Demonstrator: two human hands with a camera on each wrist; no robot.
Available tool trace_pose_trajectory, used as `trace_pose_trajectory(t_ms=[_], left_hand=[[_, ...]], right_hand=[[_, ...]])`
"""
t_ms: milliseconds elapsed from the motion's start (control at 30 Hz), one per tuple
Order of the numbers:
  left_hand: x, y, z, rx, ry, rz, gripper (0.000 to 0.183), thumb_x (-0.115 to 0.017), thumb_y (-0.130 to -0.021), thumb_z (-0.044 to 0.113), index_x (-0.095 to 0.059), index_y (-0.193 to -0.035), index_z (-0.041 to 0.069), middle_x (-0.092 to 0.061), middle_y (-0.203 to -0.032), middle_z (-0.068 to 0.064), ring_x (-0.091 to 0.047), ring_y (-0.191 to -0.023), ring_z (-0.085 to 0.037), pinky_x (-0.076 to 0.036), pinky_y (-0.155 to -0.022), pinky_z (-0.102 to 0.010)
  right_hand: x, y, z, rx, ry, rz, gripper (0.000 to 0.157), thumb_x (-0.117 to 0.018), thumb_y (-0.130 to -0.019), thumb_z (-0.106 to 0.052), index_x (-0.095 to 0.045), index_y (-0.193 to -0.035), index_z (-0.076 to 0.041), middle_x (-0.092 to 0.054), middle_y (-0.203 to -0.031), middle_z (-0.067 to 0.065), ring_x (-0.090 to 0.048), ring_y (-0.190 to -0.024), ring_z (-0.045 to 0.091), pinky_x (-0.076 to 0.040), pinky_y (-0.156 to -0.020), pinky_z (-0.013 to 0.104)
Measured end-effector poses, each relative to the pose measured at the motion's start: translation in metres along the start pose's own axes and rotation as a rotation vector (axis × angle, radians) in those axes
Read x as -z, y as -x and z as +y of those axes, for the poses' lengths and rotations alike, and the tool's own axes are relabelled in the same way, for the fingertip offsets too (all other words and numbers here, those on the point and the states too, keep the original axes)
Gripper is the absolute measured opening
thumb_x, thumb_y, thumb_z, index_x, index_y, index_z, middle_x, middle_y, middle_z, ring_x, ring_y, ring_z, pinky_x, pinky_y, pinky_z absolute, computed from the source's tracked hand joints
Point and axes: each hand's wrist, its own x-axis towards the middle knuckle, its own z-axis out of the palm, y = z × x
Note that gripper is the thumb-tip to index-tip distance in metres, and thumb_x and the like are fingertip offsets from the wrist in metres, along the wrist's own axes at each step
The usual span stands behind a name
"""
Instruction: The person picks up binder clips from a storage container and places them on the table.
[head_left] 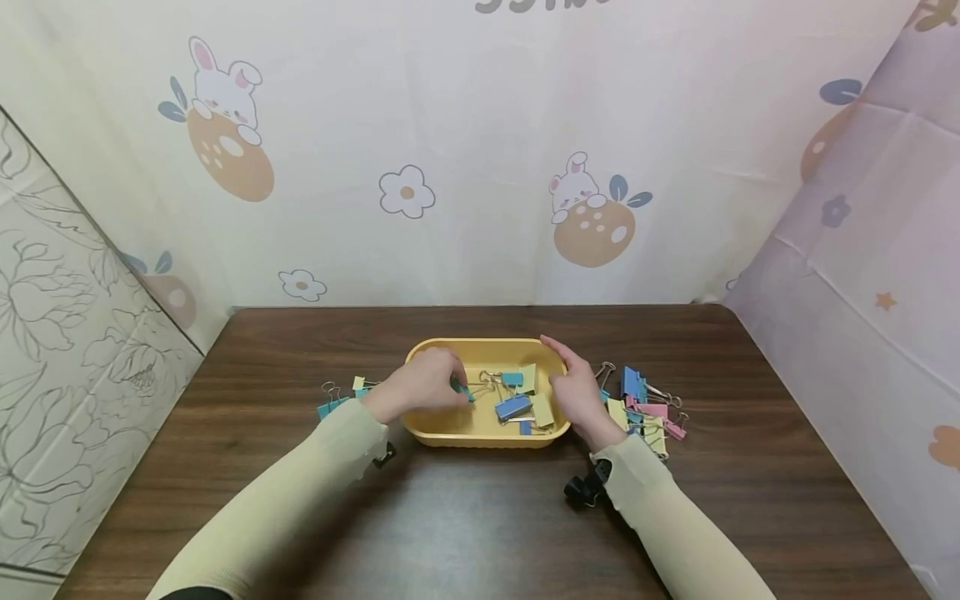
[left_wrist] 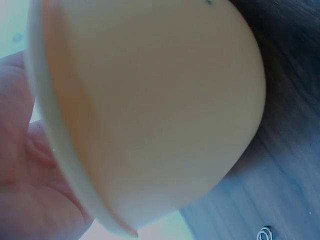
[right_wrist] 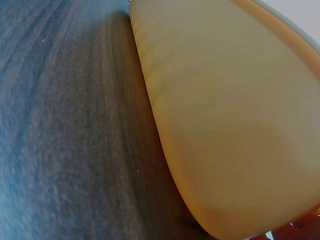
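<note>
A yellow plastic basket (head_left: 480, 439) stands mid-table with several blue, teal and pale yellow binder clips (head_left: 513, 407) inside. My left hand (head_left: 429, 382) reaches over its left rim. At that hand's fingertips is a teal binder clip (head_left: 462, 390), pinched low in the basket and partly covered. In the left wrist view, the palm (left_wrist: 30, 165) shows behind the basket wall (left_wrist: 160, 110); its fingertips are hidden. My right hand (head_left: 581, 396) grips the right end of the rim, thumb on the inner side. The right wrist view is mostly filled by the basket's outer side (right_wrist: 230, 110).
Right of the basket lies a pile of blue, pink and yellow binder clips (head_left: 652, 410). Some teal and yellow clips (head_left: 332, 407) lie left of it, partly behind the left forearm. Underneath is a dark wood table (head_left: 465, 517), with a patterned curtain (head_left: 480, 100) behind.
</note>
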Motion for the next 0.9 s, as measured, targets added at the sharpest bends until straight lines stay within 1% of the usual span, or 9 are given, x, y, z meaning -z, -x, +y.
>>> trace_pose_trajectory(t_ms=[67,167,300,367,467,700,767,833,900], left_hand=[[0.003,0.004,0.0,-0.009,0.02,0.042,0.01,-0.075,-0.081,0.025,-0.076,-0.083,0.015,-0.066,-0.093,0.005,-0.059,-0.086,-0.013,-0.049,-0.081,-0.034],[0.008,0.011,-0.003,-0.021,0.083,0.105,0.007,-0.074,-0.081,0.023,-0.075,-0.083,0.017,-0.067,-0.095,0.007,-0.062,-0.087,-0.016,-0.049,-0.078,-0.035],[0.015,0.024,-0.006,-0.03,0.172,0.203,0.007,-0.075,-0.081,0.023,-0.076,-0.086,0.019,-0.067,-0.099,0.008,-0.063,-0.087,-0.015,-0.05,-0.071,-0.031],[0.018,0.032,-0.008,-0.036,0.198,0.257,0.008,-0.076,-0.081,0.023,-0.077,-0.088,0.018,-0.067,-0.1,0.008,-0.063,-0.087,-0.013,-0.052,-0.071,-0.029],[0.02,0.042,-0.012,-0.045,0.224,0.318,0.011,-0.078,-0.081,0.023,-0.077,-0.091,0.017,-0.068,-0.1,0.009,-0.062,-0.087,-0.011,-0.053,-0.072,-0.028],[0.02,0.07,-0.028,-0.041,0.287,0.393,0.015,-0.08,-0.081,0.02,-0.077,-0.094,0.015,-0.068,-0.099,0.009,-0.057,-0.067,-0.011,-0.049,-0.059,-0.028],[0.02,0.078,-0.032,-0.042,0.312,0.41,0.015,-0.08,-0.081,0.02,-0.077,-0.095,0.016,-0.068,-0.099,0.01,-0.06,-0.068,-0.01,-0.053,-0.062,-0.03],[0.019,0.087,-0.037,-0.04,0.323,0.436,0.015,-0.081,-0.082,0.021,-0.077,-0.096,0.019,-0.068,-0.1,0.012,-0.063,-0.074,-0.012,-0.055,-0.066,-0.033],[0.018,0.097,-0.041,-0.043,0.314,0.464,0.015,-0.081,-0.082,0.021,-0.077,-0.096,0.02,-0.068,-0.101,0.013,-0.065,-0.079,-0.013,-0.056,-0.069,-0.035]], right_hand=[[0.0,0.0,0.0,-0.003,-0.002,0.002,0.068,-0.039,-0.094,0.007,-0.042,-0.152,-0.03,-0.032,-0.159,0.005,-0.043,-0.132,0.03,-0.042,-0.088,0.04],[0.0,0.0,0.001,-0.004,-0.001,0.002,0.068,-0.039,-0.095,0.007,-0.041,-0.152,-0.03,-0.031,-0.16,0.005,-0.04,-0.135,0.029,-0.041,-0.09,0.04],[0.0,-0.001,0.002,-0.002,0.011,0.003,0.068,-0.039,-0.095,0.006,-0.041,-0.152,-0.031,-0.031,-0.16,0.004,-0.041,-0.133,0.029,-0.042,-0.088,0.038],[0.0,-0.001,0.003,-0.001,0.012,0.001,0.068,-0.039,-0.096,0.006,-0.041,-0.152,-0.031,-0.031,-0.16,0.004,-0.043,-0.132,0.029,-0.043,-0.085,0.039],[0.001,-0.001,0.003,-0.002,0.013,0.002,0.067,-0.039,-0.096,0.006,-0.041,-0.152,-0.031,-0.031,-0.16,0.003,-0.041,-0.134,0.029,-0.042,-0.09,0.039],[0.002,0.0,0.005,-0.014,0.009,0.003,0.067,-0.039,-0.096,0.005,-0.041,-0.152,-0.032,-0.03,-0.16,0.003,-0.038,-0.137,0.029,-0.04,-0.094,0.042],[0.002,0.0,0.005,-0.009,0.003,0.006,0.067,-0.039,-0.096,0.006,-0.041,-0.152,-0.031,-0.03,-0.16,0.003,-0.037,-0.138,0.029,-0.04,-0.096,0.044],[0.001,-0.001,0.004,-0.006,0.003,0.006,0.067,-0.039,-0.096,0.006,-0.042,-0.152,-0.031,-0.031,-0.16,0.003,-0.035,-0.14,0.029,-0.04,-0.102,0.046],[-0.001,-0.001,0.004,-0.002,-0.006,0.002,0.067,-0.04,-0.096,0.006,-0.042,-0.152,-0.031,-0.031,-0.16,0.002,-0.035,-0.14,0.029,-0.039,-0.103,0.048]])
